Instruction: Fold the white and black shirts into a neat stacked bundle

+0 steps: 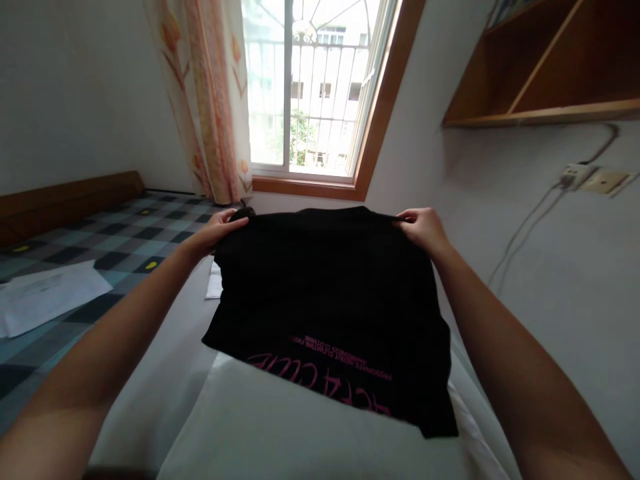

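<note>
A black T-shirt (330, 287) with pink lettering, upside down from here, is stretched between my two hands. My left hand (220, 230) pinches its far left corner, and my right hand (423, 230) grips the far edge on the right. The near edge slants down to the right, over a white cloth surface (280, 433). Whether the shirt rests on that surface or hangs just above it, I cannot tell. Behind my left fingers a small dark object shows in part; its kind is unclear.
On the left lies a checked bedspread (165, 220) with white papers (55, 293) on it. A floral curtain (215, 100) hangs beside the barred window (320, 87). At right are a wooden wall shelf (540, 110) and a socket (577, 177) with a hanging cord.
</note>
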A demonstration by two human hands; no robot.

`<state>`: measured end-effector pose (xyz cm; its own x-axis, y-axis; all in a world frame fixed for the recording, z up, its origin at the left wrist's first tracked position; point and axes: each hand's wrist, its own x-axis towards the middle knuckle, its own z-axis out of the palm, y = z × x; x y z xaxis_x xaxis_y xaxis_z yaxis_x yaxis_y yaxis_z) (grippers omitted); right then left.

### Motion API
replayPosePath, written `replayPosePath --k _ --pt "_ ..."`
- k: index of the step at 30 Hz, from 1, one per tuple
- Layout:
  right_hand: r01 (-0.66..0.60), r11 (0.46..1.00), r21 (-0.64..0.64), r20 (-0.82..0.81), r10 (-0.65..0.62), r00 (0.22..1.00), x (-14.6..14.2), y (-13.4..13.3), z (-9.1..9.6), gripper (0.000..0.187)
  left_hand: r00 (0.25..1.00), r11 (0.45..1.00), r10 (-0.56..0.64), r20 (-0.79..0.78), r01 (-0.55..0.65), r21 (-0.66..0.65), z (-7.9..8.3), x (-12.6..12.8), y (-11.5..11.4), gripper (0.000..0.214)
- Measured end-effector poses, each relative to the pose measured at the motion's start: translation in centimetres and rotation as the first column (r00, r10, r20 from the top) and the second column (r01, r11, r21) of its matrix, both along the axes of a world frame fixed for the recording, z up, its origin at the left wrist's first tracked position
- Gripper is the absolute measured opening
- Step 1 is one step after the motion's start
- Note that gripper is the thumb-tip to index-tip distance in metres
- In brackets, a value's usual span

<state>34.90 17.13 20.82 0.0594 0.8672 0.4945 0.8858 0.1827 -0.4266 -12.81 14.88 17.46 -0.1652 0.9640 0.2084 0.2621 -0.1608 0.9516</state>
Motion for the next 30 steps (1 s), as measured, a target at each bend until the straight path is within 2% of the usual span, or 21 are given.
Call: replayPosePath --k 2,4,6,7,8,9,11,13,14,15,17,20,24,27,30 --pt "0.082 0.996 0.046 0.045 -0.084 0.995 -0.9 1.2 0.8 0.038 1.000 0.999 -0.005 0.030 0.004 0.041 0.5 0.2 1.8 0.051" --pt "0.192 0.979 0.065 0.107 -0.198 0.974 -2.3 2.4 0.1 0.038 0.997 0.996 0.082 0.009 -0.083 0.020 -0.4 0.4 3.8 0.054" --pt "0.311 0.946 0.088 0.200 -0.322 0.925 -3.9 3.3 -2.3 0.037 0.979 0.980 0.191 -0.077 -0.194 -0.034 -2.7 0.4 5.5 0.059" --pt "0.328 0.941 0.087 0.265 -0.339 0.903 -4.8 3.6 -4.0 0.040 0.964 0.971 0.221 -0.150 -0.232 -0.058 -4.2 0.4 6.1 0.063" --pt "0.323 0.946 0.029 0.336 -0.314 0.888 -5.5 3.7 -6.0 0.045 0.937 0.963 0.235 -0.260 -0.260 -0.067 -5.9 0.4 6.4 0.065" --pt "0.307 0.948 -0.087 0.397 -0.250 0.883 -6.2 3.7 -8.1 0.052 0.897 0.968 0.194 -0.398 -0.240 -0.068 -7.6 0.4 6.6 0.064" --pt "0.203 0.902 -0.382 0.429 -0.022 0.903 -7.1 3.3 -12.2 0.057 0.788 0.991 -0.018 -0.616 -0.068 -0.115 -10.7 0.4 6.4 0.050" --pt "0.071 0.805 -0.589 0.382 0.200 0.902 -7.5 2.8 -15.6 0.052 0.751 0.988 -0.121 -0.650 0.031 -0.148 -13.1 0.6 5.8 0.035" --pt "0.033 0.768 -0.639 0.362 0.263 0.894 -7.6 2.6 -16.8 0.053 0.742 0.988 -0.137 -0.657 0.053 -0.147 -14.0 0.8 5.6 0.034" --pt "0.028 0.767 -0.640 0.365 0.273 0.890 -7.5 2.4 -17.8 0.056 0.743 0.990 -0.123 -0.657 0.047 -0.132 -14.7 0.9 5.4 0.036" --pt "0.023 0.786 -0.618 0.377 0.271 0.886 -7.4 2.0 -18.9 0.057 0.752 0.995 -0.062 -0.657 -0.004 -0.098 -15.5 1.1 5.2 0.043" --pt "0.017 0.812 -0.583 0.381 0.255 0.889 -7.5 1.5 -19.8 0.056 0.771 0.993 -0.016 -0.637 -0.060 -0.098 -15.8 0.9 5.7 0.045" --pt "0.072 0.855 -0.513 0.375 0.148 0.915 -8.3 0.2 -21.4 0.054 0.777 0.983 -0.105 -0.620 -0.011 -0.181 -15.3 0.5 6.3 0.044" --pt "0.104 0.892 -0.440 0.344 0.061 0.937 -8.9 -0.7 -22.4 0.053 0.775 0.979 -0.112 -0.622 -0.022 -0.204 -15.1 0.5 6.3 0.058" --pt "0.096 0.906 -0.412 0.310 0.040 0.950 -8.9 -1.0 -22.9 0.053 0.841 0.973 -0.141 -0.522 0.019 -0.232 -14.9 0.5 6.3 0.073"
